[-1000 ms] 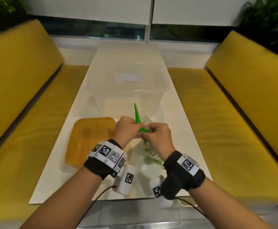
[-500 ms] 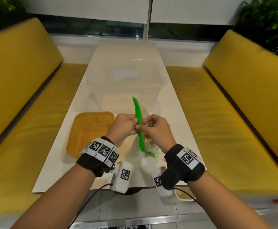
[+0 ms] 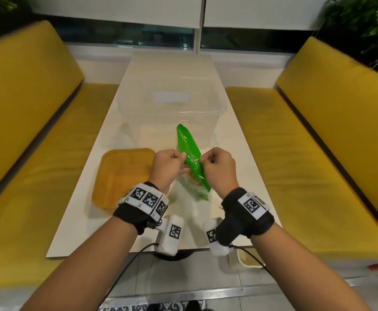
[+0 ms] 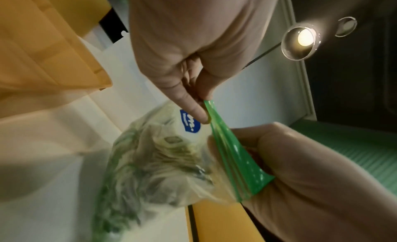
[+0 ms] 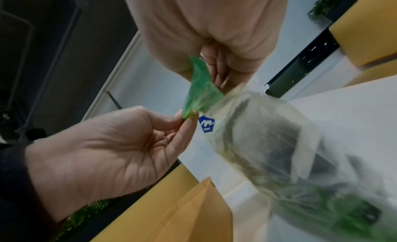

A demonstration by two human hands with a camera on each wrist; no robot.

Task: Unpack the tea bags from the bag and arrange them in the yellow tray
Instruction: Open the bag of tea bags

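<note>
bag (image 3: 191, 157) upright, green strip tilted away

Forearms bare; each wrist carries a black fabric band (image 3: 136, 212) with white square-coded marker tags (image 3: 147, 198). A white padded camera pod (image 3: 169, 235) hangs beneath each wrist, itself tagged; a black cable (image 3: 125, 265) trails from each.

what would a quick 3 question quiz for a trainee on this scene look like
1. True or false: tea bags already lie in the yellow tray.
2. Which part of the bag do both hands pinch? A) the green zip strip B) the clear bottom C) the blue logo
3. Fill in: the tray sits to the ____ of the left hand, opposite the right hand.

Key: 1 false; 2 A; 3 left
</note>
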